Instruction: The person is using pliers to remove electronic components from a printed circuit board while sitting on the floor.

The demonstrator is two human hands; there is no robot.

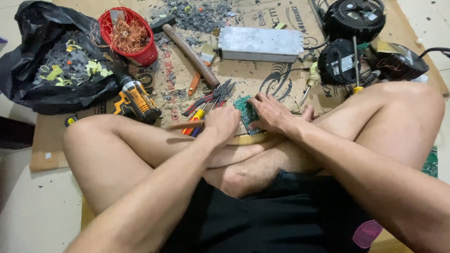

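Note:
I sit cross-legged on flattened cardboard. My right hand presses its fingers down on a small green circuit board that lies in front of my shins. My left hand is closed around a slim tool whose blurred wooden-coloured handle sticks out to the left; its tip is hidden by the hand. Just beyond the left hand lie red-handled pliers and a yellow-and-red screwdriver.
A yellow-black cordless drill lies by my left knee. Behind it are a black bag of grey scraps, a red basket of copper wire, a hammer, a grey metal box and black round units.

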